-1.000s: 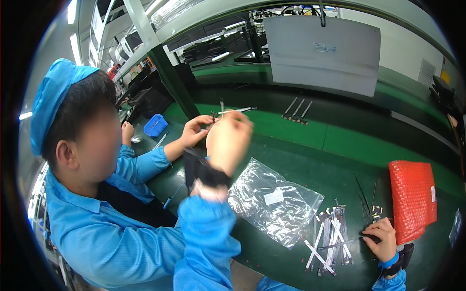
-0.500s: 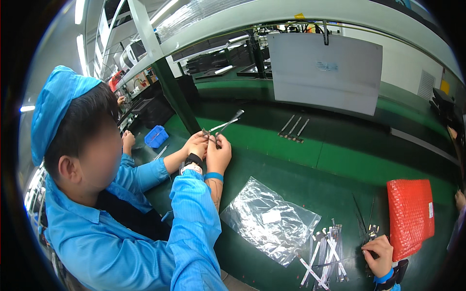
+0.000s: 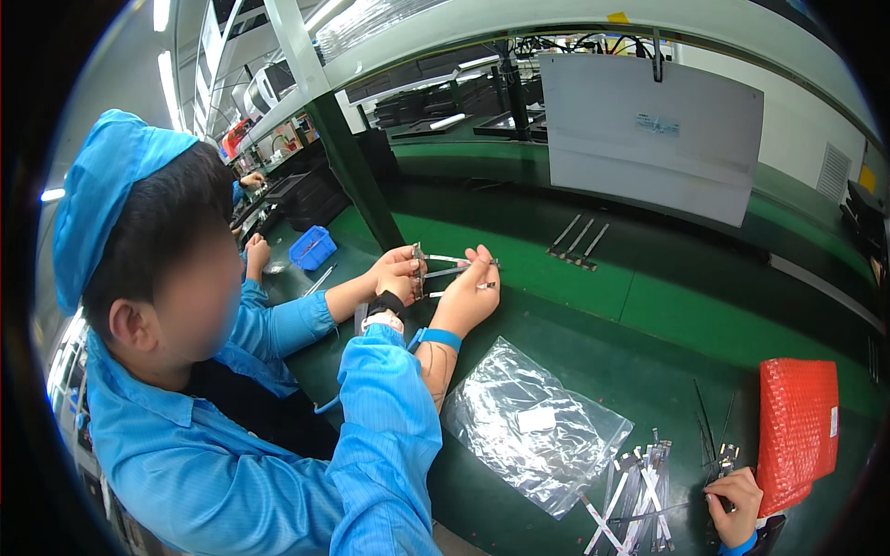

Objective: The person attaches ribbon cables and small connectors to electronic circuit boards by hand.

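Note:
My left arm reaches up in a long blue sleeve, a watch and black band at its wrist. My left hand (image 3: 400, 286) overlaps a co-worker's hands, its fingers partly hidden, closed at the left ends of thin flex cables (image 3: 447, 260). A co-worker's hand (image 3: 471, 295) with a blue wristband holds their right ends. At lower right, my right hand (image 3: 735, 505) pinches the end of a dark flex cable, beside several others with metallic connectors (image 3: 729, 454). A loose pile of white and grey flex cables (image 3: 640, 505) lies to its left.
A clear plastic bag (image 3: 533, 422) lies mid-table, and a red bubble-wrap pouch (image 3: 797, 431) beside my right hand. Three strips (image 3: 579, 243) are laid out farther back. A blue bin (image 3: 312, 248) stands near the dark post (image 3: 357, 176); a grey panel (image 3: 654, 139) hangs behind.
The view has shifted slightly, moving the scene rightward. The co-worker's wristbanded hand has moved right, away from the other hands, and the flex cables now stretch sideways between them instead of pointing up.

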A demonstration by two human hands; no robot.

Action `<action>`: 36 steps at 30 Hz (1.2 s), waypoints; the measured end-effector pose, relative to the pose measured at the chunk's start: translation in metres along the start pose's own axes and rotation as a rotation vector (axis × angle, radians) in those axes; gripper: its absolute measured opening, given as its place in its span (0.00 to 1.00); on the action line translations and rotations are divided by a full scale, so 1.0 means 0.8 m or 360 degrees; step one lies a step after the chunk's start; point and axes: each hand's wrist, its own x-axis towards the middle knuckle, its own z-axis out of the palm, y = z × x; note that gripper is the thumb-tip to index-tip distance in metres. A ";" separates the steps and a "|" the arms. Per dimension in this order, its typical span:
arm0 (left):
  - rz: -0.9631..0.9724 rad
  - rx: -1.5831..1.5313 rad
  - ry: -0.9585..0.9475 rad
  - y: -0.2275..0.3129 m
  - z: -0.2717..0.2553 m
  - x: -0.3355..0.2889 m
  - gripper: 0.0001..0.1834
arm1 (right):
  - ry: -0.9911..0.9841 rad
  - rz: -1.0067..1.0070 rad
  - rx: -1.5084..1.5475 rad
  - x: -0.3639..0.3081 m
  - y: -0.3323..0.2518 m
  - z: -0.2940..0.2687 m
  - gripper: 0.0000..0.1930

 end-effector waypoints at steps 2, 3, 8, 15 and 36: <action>0.0002 -0.0099 0.0047 -0.012 -0.008 0.007 0.14 | -0.0017 0.0029 0.0033 0.000 0.001 0.001 0.06; 0.0002 -0.0148 0.0070 -0.017 -0.012 0.010 0.15 | 0.0006 -0.0024 0.0002 0.001 0.001 0.001 0.05; -0.0057 -0.0215 0.0083 -0.003 -0.024 0.019 0.16 | 0.0232 0.0096 0.0038 -0.010 0.013 0.024 0.06; -0.0036 -0.0373 0.0197 0.008 -0.033 0.025 0.16 | 0.0256 0.0090 0.0071 -0.009 0.009 0.019 0.06; -0.0012 -0.0800 0.0010 -0.009 -0.029 0.022 0.08 | 0.0195 -0.0103 0.0233 -0.002 -0.026 -0.009 0.07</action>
